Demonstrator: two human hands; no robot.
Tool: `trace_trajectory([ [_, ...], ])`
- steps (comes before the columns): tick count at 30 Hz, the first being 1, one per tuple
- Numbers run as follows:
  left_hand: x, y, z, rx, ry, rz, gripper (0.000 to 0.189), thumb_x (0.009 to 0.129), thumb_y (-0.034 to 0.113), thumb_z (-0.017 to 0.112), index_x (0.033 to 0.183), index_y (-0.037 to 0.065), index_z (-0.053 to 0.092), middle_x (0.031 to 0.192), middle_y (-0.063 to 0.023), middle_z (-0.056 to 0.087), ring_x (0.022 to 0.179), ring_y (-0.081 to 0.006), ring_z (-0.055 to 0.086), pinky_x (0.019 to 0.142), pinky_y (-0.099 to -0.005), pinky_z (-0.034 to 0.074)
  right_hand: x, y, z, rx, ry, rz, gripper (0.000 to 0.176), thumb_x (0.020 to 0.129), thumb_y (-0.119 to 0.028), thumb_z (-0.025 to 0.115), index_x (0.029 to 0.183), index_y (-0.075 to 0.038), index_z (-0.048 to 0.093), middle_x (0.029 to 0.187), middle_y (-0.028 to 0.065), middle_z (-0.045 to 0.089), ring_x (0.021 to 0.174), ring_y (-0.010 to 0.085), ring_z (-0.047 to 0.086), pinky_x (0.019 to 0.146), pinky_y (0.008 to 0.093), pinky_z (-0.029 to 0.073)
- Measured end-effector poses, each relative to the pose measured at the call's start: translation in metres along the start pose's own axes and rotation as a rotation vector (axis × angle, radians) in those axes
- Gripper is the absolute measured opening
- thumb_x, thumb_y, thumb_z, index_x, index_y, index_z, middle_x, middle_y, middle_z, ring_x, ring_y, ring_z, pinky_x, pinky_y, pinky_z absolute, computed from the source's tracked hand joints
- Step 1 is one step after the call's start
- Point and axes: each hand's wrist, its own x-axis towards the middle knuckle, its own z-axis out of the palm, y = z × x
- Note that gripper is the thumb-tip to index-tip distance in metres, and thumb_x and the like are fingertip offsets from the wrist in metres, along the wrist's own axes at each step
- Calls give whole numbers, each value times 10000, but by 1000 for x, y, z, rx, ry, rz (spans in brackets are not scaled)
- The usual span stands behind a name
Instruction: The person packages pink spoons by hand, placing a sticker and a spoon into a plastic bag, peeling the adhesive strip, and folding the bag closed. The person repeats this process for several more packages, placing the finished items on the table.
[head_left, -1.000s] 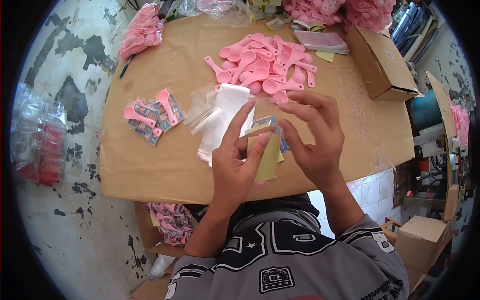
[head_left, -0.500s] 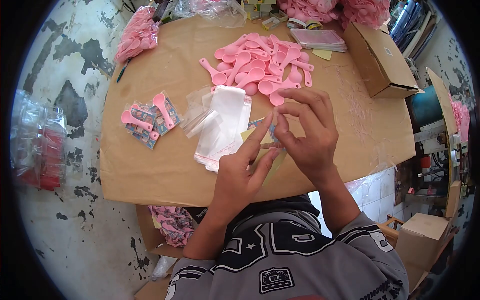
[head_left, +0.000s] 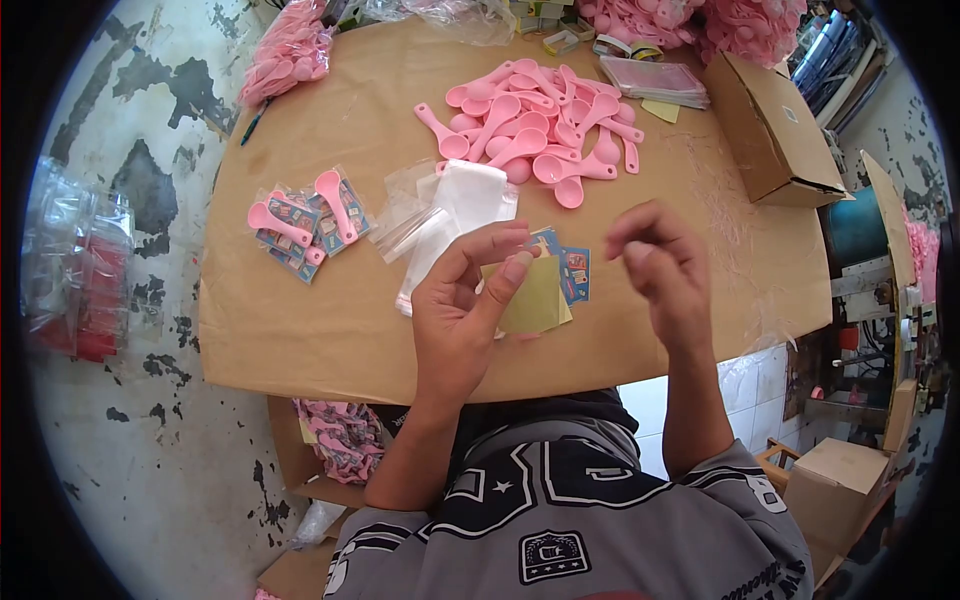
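My left hand (head_left: pixel 455 315) is raised over the near middle of the table, thumb and fingers curled toward each other. Anything thin or clear between them cannot be made out. Beside its thumb lie yellowish paper squares (head_left: pixel 532 298) and blue printed cards (head_left: pixel 575 272). My right hand (head_left: pixel 672 275) hovers to their right, fingers bent into a pinch; what it holds, if anything, is too small to see. Behind my left hand is a stack of clear plastic bags (head_left: pixel 468 200). A heap of pink measuring spoons (head_left: pixel 545 120) lies farther back.
At left, packed pink spoons (head_left: pixel 328 205) rest on printed cards in clear bags. A pen (head_left: pixel 254 122) and a bag of pink pieces (head_left: pixel 290 55) lie at the far left. A cardboard box (head_left: pixel 780 130) stands at right, near a stack of clear sleeves (head_left: pixel 655 80).
My hands, close together before, have moved apart: the right one went right, the left one slightly left. The paper squares and blue cards show more now. The view has shifted slightly.
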Motion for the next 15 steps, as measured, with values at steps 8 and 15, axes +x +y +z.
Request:
trace_trajectory([
  [8, 1, 5, -11, -26, -56, -18, 322, 1015, 90, 704, 1306, -31, 636, 1180, -136, 719, 1105, -152, 680, 916, -273, 562, 7, 2, 32, -82, -134, 102, 184, 996, -121, 721, 1132, 1, 693, 964, 11, 704, 885, 57, 650, 761, 222, 497],
  [15, -2, 15, -11, 36, -17, -20, 239, 1019, 45, 678, 1236, -56, 690, 1076, -144, 771, 967, -145, 727, 875, -271, 573, 7, 0, 28, 58, -118, 52, 102, 1005, -81, 693, 1072, -9, 718, 978, 18, 703, 881, 74, 644, 767, 237, 497],
])
